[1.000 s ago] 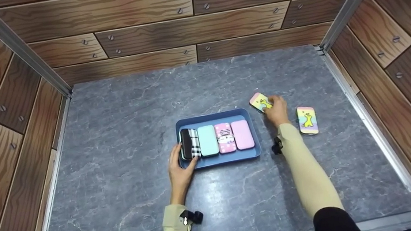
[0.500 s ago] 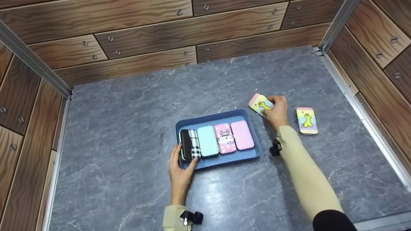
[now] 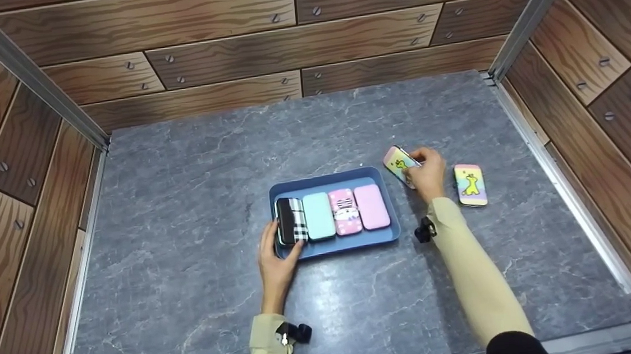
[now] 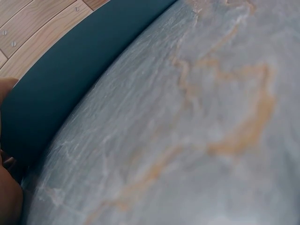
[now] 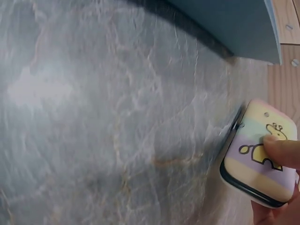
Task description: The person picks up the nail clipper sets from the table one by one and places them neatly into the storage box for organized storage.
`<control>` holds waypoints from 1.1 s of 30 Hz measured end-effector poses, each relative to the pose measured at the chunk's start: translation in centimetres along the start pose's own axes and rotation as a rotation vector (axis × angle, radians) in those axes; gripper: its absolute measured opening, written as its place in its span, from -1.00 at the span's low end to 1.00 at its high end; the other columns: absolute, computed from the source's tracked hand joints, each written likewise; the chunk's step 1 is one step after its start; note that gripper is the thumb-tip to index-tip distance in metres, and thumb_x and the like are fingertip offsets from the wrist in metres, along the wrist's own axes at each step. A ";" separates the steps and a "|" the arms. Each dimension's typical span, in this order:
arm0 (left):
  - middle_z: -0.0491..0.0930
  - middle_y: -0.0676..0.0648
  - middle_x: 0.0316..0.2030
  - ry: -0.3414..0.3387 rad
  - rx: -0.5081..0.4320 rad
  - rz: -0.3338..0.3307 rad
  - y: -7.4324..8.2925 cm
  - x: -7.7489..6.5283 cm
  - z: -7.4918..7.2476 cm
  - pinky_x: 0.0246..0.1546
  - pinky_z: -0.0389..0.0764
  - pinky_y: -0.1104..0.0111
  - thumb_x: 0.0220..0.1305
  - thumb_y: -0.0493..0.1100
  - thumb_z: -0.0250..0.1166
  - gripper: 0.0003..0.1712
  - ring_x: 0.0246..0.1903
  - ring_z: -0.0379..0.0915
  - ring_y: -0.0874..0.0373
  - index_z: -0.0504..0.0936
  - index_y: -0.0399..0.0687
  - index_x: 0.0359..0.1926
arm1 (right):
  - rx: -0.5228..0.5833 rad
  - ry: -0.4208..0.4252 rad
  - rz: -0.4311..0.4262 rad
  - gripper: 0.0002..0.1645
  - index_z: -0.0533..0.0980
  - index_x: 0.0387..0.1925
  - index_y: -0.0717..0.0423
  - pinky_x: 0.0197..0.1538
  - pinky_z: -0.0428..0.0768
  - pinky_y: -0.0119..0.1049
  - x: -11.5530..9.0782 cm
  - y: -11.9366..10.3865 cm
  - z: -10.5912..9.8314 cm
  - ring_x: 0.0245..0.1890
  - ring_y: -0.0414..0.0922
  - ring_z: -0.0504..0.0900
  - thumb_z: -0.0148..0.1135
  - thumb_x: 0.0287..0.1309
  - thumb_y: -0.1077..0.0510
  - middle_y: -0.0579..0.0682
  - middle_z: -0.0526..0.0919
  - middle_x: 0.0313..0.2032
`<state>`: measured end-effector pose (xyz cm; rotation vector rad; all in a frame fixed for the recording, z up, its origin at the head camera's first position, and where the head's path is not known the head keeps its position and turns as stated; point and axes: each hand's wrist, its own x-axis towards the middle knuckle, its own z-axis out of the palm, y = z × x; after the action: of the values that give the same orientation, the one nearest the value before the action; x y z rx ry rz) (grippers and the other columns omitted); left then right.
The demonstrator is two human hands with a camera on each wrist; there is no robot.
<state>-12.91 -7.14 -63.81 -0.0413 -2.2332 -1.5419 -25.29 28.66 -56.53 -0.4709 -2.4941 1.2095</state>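
Observation:
My right hand (image 3: 427, 175) pinches a small pastel-striped hard case (image 5: 255, 145) with a yellow giraffe print, thumb across its face and fingers behind it. The case is tilted, beyond the right end of a blue tray (image 3: 349, 246). Inside the tray lie a row of similar cases: a black-and-white plaid case (image 3: 291, 220), a mint case (image 3: 318, 216), a pink patterned case (image 3: 346, 212) and a plain pink case (image 3: 372, 207). At the tray's near left corner, my left hand (image 3: 278, 267) grips the rim, its thumb by the plaid case's lower end.
A second giraffe case (image 3: 470, 185) lies flat on the grey marbled tabletop (image 3: 183, 210), right of my right forearm. Wood-patterned panels (image 3: 226, 43) wall in the back and both sides, with metal rails (image 3: 573, 201) along the table's edges.
My right hand has tipped the giraffe case up more steeply and drawn it slightly toward me. The left hand, the tray and the cases in it stay where they were.

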 end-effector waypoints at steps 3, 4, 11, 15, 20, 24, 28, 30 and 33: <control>0.37 -0.26 0.22 0.000 0.005 -0.001 0.0 -0.1 0.0 0.22 0.24 0.03 -0.09 -0.04 0.51 -0.19 0.23 0.25 -0.11 0.44 -0.08 0.24 | 0.004 0.005 -0.004 -0.64 0.60 -0.34 0.24 0.00 0.46 -0.10 -0.3 -0.2 0.1 -0.20 0.06 0.57 0.37 -0.35 0.48 0.17 0.65 -0.28; 0.37 -0.25 0.22 0.000 0.007 -0.003 0.0 -0.1 0.0 0.22 0.25 0.03 -0.08 -0.03 0.51 -0.19 0.23 0.25 -0.11 0.44 -0.07 0.24 | 0.007 0.006 -0.002 -0.63 0.60 -0.34 0.24 -0.01 0.47 -0.10 -0.4 -0.3 0.2 -0.21 0.05 0.57 0.37 -0.36 0.48 0.17 0.65 -0.29; 0.35 -0.29 0.22 -0.014 0.004 -0.014 0.1 -0.2 0.0 0.19 0.28 -0.02 -0.06 -0.03 0.49 -0.20 0.23 0.25 -0.15 0.43 -0.08 0.24 | 0.078 0.048 0.088 -0.61 0.61 -0.32 0.21 -0.20 0.53 -0.26 -0.7 0.2 0.1 -0.32 -0.02 0.59 0.40 -0.37 0.45 0.15 0.66 -0.34; 0.35 -0.28 0.22 -0.008 0.001 -0.018 0.1 -0.1 0.1 0.21 0.27 0.02 -0.07 -0.04 0.50 -0.19 0.23 0.25 -0.14 0.44 -0.09 0.24 | 0.127 0.059 0.161 -0.59 0.61 -0.28 0.21 -0.28 0.53 -0.33 -0.9 0.4 -0.1 -0.32 -0.04 0.58 0.39 -0.34 0.45 0.15 0.65 -0.32; 0.36 -0.27 0.22 0.001 0.002 -0.020 0.1 -0.1 0.0 0.24 0.25 0.06 -0.09 -0.05 0.51 -0.19 0.23 0.26 -0.12 0.44 -0.10 0.23 | 0.151 0.070 0.255 -0.59 0.59 -0.24 0.18 -0.35 0.56 -0.36 -1.2 0.4 -0.5 -0.30 -0.09 0.56 0.40 -0.29 0.40 0.08 0.61 -0.30; 0.36 -0.26 0.23 -0.001 0.003 -0.023 0.1 -0.1 -0.1 0.24 0.24 0.05 -0.08 -0.04 0.51 -0.19 0.23 0.25 -0.11 0.44 -0.08 0.24 | 0.219 0.104 0.312 -0.57 0.57 -0.20 0.19 -0.33 0.55 -0.40 -1.5 0.0 -0.8 -0.31 -0.13 0.53 0.41 -0.26 0.38 0.01 0.58 -0.31; 0.35 -0.27 0.23 -0.012 0.008 -0.029 0.1 -0.1 -0.1 0.24 0.23 0.03 -0.08 -0.02 0.50 -0.18 0.24 0.24 -0.11 0.43 -0.06 0.25 | 0.318 0.156 0.348 -0.58 0.55 -0.23 0.19 -0.36 0.52 -0.41 -1.9 -0.6 -1.0 -0.36 -0.17 0.52 0.39 -0.28 0.41 -0.05 0.54 -0.37; 0.35 -0.27 0.23 -0.018 0.010 -0.033 0.1 -0.1 -0.1 0.24 0.22 0.02 -0.07 -0.02 0.49 -0.19 0.24 0.23 -0.11 0.43 -0.06 0.25 | 0.385 0.180 0.356 -0.59 0.55 -0.26 0.19 -0.38 0.52 -0.41 -2.0 -0.9 -1.0 -0.38 -0.18 0.51 0.37 -0.29 0.45 -0.06 0.53 -0.39; 0.34 -0.27 0.24 -0.021 0.010 -0.039 0.0 0.0 -0.1 0.25 0.21 0.02 -0.07 -0.02 0.50 -0.18 0.25 0.22 -0.11 0.43 -0.05 0.25 | 0.514 0.212 0.356 -0.59 0.55 -0.30 0.22 -0.39 0.53 -0.41 -2.1 -1.6 -0.9 -0.40 -0.18 0.50 0.34 -0.32 0.51 -0.04 0.53 -0.40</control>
<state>-12.87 -7.22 -63.79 -0.0110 -2.2702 -1.5569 -23.24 27.49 -55.05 -0.8650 -1.8722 1.7588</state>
